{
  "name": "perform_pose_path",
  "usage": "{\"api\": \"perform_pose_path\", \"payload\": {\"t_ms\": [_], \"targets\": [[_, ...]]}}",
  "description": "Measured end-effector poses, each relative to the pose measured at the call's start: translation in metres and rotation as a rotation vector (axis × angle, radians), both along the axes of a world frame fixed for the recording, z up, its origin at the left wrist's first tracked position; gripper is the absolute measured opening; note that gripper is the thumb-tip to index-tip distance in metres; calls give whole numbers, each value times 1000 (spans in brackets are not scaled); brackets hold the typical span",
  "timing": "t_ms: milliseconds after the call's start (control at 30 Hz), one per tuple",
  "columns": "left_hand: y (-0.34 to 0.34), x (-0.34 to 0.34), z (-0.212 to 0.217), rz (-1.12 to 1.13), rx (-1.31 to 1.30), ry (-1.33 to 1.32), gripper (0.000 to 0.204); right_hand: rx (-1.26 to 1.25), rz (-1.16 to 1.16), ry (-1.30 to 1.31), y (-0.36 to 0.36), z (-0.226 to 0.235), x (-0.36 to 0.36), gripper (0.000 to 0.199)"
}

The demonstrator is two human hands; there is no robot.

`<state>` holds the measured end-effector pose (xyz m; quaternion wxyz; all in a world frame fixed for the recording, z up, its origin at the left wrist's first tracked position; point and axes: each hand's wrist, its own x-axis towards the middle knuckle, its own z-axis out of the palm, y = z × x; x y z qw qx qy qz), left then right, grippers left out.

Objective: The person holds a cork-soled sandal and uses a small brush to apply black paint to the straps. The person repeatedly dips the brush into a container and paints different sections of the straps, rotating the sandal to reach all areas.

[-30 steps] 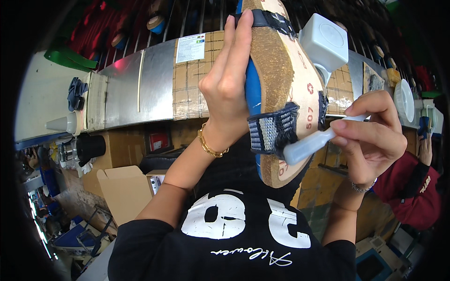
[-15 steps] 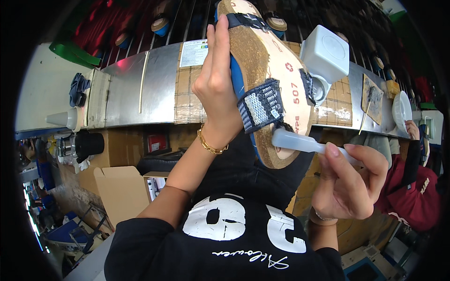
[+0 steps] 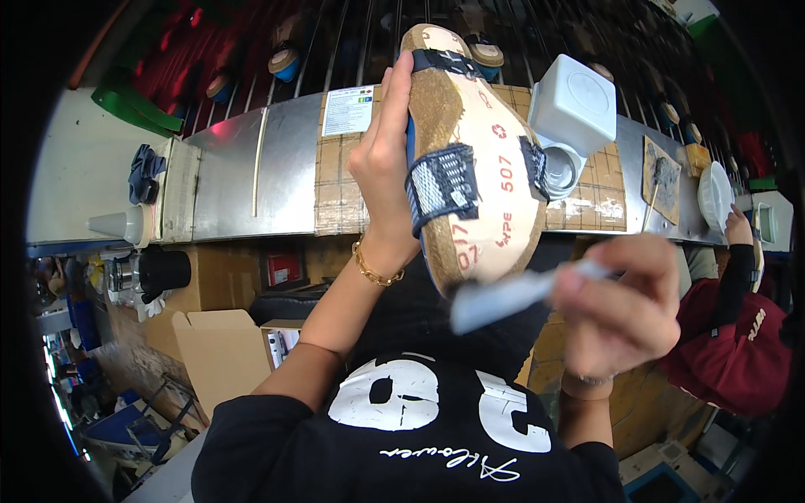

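In my left hand [image 3: 381, 163] I hold a sandal on its shoe last [image 3: 486, 172], bottom side facing up. A pale insole board covers its middle, with brown cork-like edging and a blue side showing. Dark woven straps are folded over the board at the toe and sides. The fingers of my right hand [image 3: 625, 306] are closed round a white plastic-handled brush [image 3: 507, 302], blurred by motion. Its dark bristle end is at the near end of the sandal; whether it touches is unclear. A white plastic glue pot [image 3: 574, 101] with a round opening stands behind.
Brown cardboard [image 3: 344, 180] covers part of the metal bench [image 3: 226, 180]. Shoes on lasts stand on the roller rack [image 3: 327, 50] beyond. At right, a person [image 3: 734, 335] holds a white bowl [image 3: 714, 195]. An open carton [image 3: 220, 344] sits below left.
The brush has moved left and nearer me, toward the sandal's near edge, and its handle is now tilted. The sandal has shifted slightly nearer and turned a little in my left hand.
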<state>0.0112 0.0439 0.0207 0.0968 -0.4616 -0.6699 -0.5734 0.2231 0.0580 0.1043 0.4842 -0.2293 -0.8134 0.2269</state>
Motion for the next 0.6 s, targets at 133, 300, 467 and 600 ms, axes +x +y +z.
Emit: {"api": "perform_pose_path", "payload": {"t_ms": [133, 300, 467, 600], "targets": [[-2, -3, -3, -95, 11, -101, 75, 201, 155, -124, 1, 6, 2, 43], [-4, -4, -12, -237, 44, -306, 68, 95, 65, -93, 9, 1, -1, 40], [-2, -8, -20, -383, 61, -415, 66, -41, 47, 3, 10, -5, 4, 19], [-6, -9, -18, -428, 5, -437, 67, 9, 285, -28, 18, -6, 11, 37]]}}
